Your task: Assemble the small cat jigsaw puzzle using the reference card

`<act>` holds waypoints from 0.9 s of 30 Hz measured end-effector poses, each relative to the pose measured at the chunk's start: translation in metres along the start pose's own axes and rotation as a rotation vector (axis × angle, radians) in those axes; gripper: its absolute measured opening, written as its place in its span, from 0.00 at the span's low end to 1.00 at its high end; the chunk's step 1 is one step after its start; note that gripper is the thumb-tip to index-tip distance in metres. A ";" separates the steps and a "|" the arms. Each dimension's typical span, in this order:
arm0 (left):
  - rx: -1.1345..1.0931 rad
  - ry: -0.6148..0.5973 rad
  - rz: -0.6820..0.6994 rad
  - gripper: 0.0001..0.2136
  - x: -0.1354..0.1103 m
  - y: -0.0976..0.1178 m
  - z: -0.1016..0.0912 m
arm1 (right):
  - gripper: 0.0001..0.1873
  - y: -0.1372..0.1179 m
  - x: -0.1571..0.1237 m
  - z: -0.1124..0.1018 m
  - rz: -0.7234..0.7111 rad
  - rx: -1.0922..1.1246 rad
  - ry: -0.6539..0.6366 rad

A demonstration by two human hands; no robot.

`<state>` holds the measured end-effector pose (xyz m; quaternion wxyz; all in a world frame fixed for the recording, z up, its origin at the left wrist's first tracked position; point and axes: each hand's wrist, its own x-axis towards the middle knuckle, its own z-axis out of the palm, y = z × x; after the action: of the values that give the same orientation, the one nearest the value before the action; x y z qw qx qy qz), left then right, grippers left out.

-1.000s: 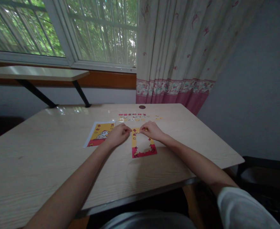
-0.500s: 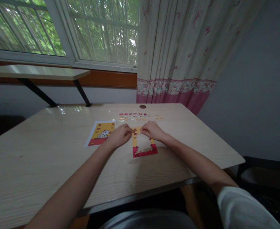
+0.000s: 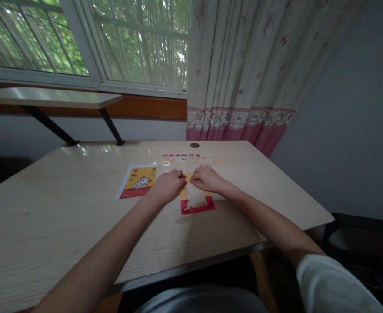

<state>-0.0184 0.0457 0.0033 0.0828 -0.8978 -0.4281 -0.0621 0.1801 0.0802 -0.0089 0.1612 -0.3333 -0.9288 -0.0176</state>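
A partly assembled jigsaw puzzle [image 3: 198, 209] lies on the table, a yellow and red border around a bare middle. My left hand [image 3: 170, 186] is curled over its upper left edge, fingers bent and pressed together; whatever they grip is hidden. Opposite it, my right hand [image 3: 207, 178] pinches at the upper inside of the border, with what looks like a small puzzle piece at its fingertips, mostly covered. To the left lies a picture sheet [image 3: 139, 182] with a white animal on yellow and red. Loose puzzle pieces [image 3: 181, 155] stand in rows beyond my hands.
The wooden table [image 3: 80, 217] ends in a front edge close to my body. A raised shelf [image 3: 64, 98] on black legs stands at the back left. A round dark cable hole [image 3: 194, 145] is near the back edge, before a curtain [image 3: 240, 87]. A dark chair [image 3: 361, 224] is at right.
My left hand has moved slightly right and its fingers have curled further over the puzzle's left edge. The right hand has shifted a little left, still pinching.
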 end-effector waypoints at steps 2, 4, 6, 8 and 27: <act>0.012 0.007 0.010 0.14 0.001 0.000 0.001 | 0.08 0.000 0.001 -0.002 0.008 0.012 -0.020; 0.020 0.017 0.025 0.13 0.002 -0.001 0.002 | 0.08 0.001 0.003 -0.003 0.014 0.035 -0.042; 0.025 0.032 0.046 0.12 0.002 -0.002 0.002 | 0.08 0.002 0.005 -0.004 0.012 0.058 -0.067; 0.023 0.047 0.059 0.12 0.002 -0.003 0.003 | 0.09 0.005 0.006 -0.004 0.007 0.084 -0.089; -0.123 0.085 0.011 0.14 0.000 -0.016 0.013 | 0.12 0.007 -0.003 0.007 -0.008 0.115 0.039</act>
<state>-0.0309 0.0580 -0.0075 0.0462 -0.9002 -0.4144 -0.1259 0.1847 0.0853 -0.0171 0.1980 -0.3194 -0.9262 0.0289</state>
